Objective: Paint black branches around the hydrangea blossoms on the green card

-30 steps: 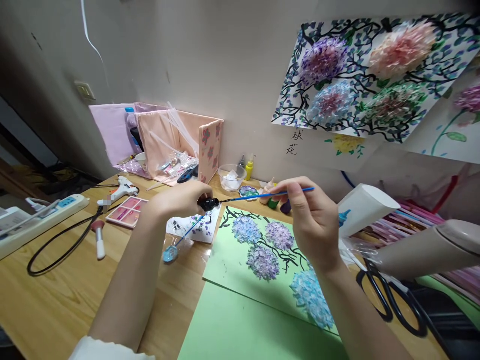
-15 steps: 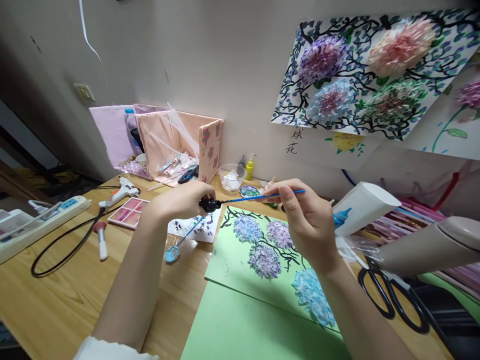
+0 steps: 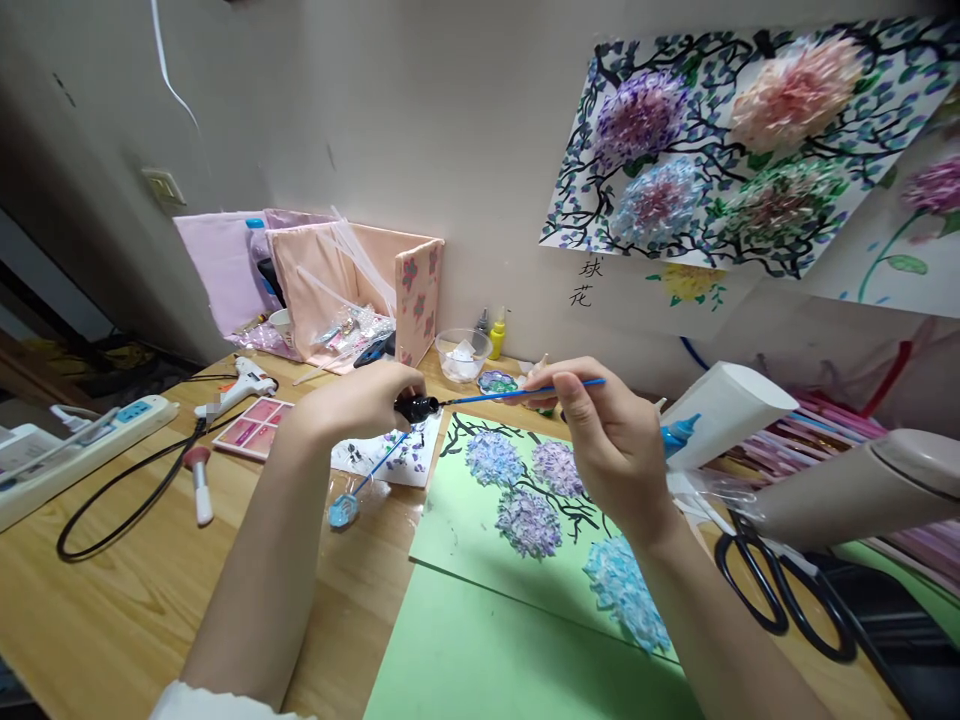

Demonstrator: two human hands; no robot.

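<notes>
My left hand (image 3: 375, 398) grips a small black bottle (image 3: 417, 408), tilted with its mouth to the right. Between the fingers of my right hand (image 3: 611, 430) is a thin blue paintbrush (image 3: 525, 393), its dark tip right at the bottle's mouth. Below both hands lies a light green sheet (image 3: 457, 520) with black branches and raised blue and purple flowers. A larger light-blue flower (image 3: 626, 590) sits near its lower right edge, partly beside my right forearm. Another green sheet (image 3: 465, 650) lies nearer to me.
Left are a glue gun (image 3: 244, 385), a power strip (image 3: 90, 450) and a pink palette (image 3: 253, 428). A second brush (image 3: 381, 465) rests by paint-marked paper. Behind stand a clear bowl (image 3: 459, 358) and yellow bottle (image 3: 498, 338). Black-handled scissors (image 3: 780, 590) lie right.
The view has shifted slightly. Both hands keep nearly the same pose, with the brush tip still at the bottle's mouth.
</notes>
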